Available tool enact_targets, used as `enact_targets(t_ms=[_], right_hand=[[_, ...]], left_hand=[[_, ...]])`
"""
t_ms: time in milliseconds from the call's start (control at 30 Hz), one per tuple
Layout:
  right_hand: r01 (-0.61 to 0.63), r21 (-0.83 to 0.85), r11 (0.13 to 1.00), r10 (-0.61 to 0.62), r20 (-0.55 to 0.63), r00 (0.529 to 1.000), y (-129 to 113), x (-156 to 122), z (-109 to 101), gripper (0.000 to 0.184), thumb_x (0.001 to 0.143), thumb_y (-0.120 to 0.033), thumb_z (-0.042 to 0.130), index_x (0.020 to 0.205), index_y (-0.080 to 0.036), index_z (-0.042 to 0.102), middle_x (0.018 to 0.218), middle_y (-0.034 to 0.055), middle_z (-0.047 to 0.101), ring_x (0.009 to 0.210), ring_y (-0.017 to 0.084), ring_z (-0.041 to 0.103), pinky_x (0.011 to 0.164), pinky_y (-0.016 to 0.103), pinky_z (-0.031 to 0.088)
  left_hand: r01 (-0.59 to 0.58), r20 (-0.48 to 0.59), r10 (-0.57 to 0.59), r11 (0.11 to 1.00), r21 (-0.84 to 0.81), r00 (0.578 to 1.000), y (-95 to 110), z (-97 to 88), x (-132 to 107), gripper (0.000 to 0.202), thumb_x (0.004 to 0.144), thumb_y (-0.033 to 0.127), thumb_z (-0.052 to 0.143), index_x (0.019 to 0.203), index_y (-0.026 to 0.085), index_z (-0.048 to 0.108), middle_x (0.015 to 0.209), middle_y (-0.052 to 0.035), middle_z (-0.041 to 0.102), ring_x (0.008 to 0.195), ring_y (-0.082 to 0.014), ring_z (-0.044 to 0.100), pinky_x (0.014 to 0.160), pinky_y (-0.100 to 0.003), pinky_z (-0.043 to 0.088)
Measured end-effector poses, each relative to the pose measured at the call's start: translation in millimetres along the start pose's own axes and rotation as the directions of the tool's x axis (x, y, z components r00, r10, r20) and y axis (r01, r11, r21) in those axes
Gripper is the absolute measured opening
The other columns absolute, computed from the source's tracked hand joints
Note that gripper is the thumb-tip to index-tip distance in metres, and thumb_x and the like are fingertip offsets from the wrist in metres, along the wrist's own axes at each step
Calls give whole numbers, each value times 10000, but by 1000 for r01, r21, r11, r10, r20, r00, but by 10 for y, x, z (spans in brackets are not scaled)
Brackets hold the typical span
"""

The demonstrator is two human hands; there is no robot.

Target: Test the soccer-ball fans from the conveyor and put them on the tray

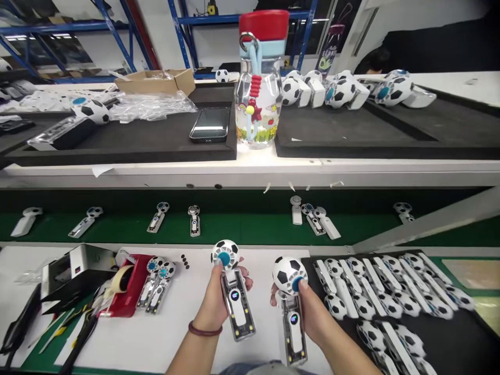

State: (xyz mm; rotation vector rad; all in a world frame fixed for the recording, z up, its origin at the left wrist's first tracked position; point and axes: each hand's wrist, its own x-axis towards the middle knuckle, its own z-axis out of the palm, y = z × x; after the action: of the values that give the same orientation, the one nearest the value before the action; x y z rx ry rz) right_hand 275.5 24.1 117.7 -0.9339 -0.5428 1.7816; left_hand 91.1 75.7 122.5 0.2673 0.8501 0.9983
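Note:
My left hand (214, 299) is closed around a soccer-ball handheld fan (238, 310), thumb by the blue disc on its ball head. My right hand (314, 307) grips a second fan of the same kind (295, 333), its thumb pressing on that blue disc. Both fans have clear handles with a white strip and a small round display, which is lit on each. They are held side by side, ball ends away from me, above the white work surface (179, 338). Two similar fans (158, 284) lie left of my left hand, near several small black dots (185, 261).
A black tray (336, 338) on the right holds rows of fans. At left are a red tape dispenser (130, 291) and a black-and-white device (84, 271). More fans lie on a green conveyor belt (242, 227). On the shelf above stand a bottle (260, 78) and a phone (211, 125).

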Motion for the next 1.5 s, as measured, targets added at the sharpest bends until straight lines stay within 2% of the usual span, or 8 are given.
enact_targets(t_ms=[167,267,433,633,900,1100,1300,1500], right_hand=[[53,-117,992,-79,-229,970,94,-87,-7,599,791,-649,325,638,-135,593,510,51,589,501,147,529,548,253,425],[84,-40,996,-92,-294,951,104,-98,-15,519,751,-635,443,709,-142,598,559,36,617,535,143,560,561,236,441],[-125,377,918,259,-329,908,154,-111,-105,367,736,-497,588,925,-184,559,806,49,684,765,200,638,679,296,491],[-352,408,842,449,-172,877,490,-335,-333,168,728,-234,637,855,-134,595,835,69,682,798,206,643,723,306,487],[-296,461,837,440,-244,864,544,-451,-358,270,706,-174,661,956,-200,562,898,21,671,833,180,641,697,272,488],[-272,453,849,377,-157,913,378,-564,-174,392,743,-128,608,1098,-233,479,934,37,641,940,234,614,781,387,484],[-156,375,914,251,-220,943,194,-628,24,675,717,-133,633,1268,-347,309,1238,35,498,1034,276,568,823,425,458],[-108,202,973,142,-161,977,40,-639,106,821,664,-165,685,1322,-305,214,989,50,628,940,216,590,750,332,446]], left_hand=[[68,-32,-68,997,24,997,-66,-17,12,588,764,596,327,736,82,611,418,-47,535,353,-125,465,440,-241,379],[157,-47,-161,984,-81,986,-137,-34,17,565,771,592,328,681,98,586,415,-11,505,361,-104,459,488,-248,422],[287,-94,-293,956,-68,952,-315,-73,0,456,789,546,395,671,128,533,568,-47,583,480,-150,542,515,-285,452],[261,-153,-261,965,-19,953,-503,-150,-17,468,795,571,378,662,140,502,480,-27,542,421,-131,507,457,-247,434],[321,-37,-319,940,113,947,-559,-315,-257,298,744,214,579,1011,213,448,963,-78,604,738,-215,612,624,-419,515],[231,24,-238,959,163,971,-566,-282,-402,364,726,118,556,1035,248,412,973,-25,523,697,-139,554,565,-308,501],[182,121,-197,976,124,973,-461,-146,-543,372,732,83,492,1048,261,409,1012,-32,493,700,-134,535,561,-291,470],[142,227,-175,978,156,958,-369,-41,-652,360,744,74,473,1053,254,428,1023,-35,484,733,-149,524,572,-296,446]])
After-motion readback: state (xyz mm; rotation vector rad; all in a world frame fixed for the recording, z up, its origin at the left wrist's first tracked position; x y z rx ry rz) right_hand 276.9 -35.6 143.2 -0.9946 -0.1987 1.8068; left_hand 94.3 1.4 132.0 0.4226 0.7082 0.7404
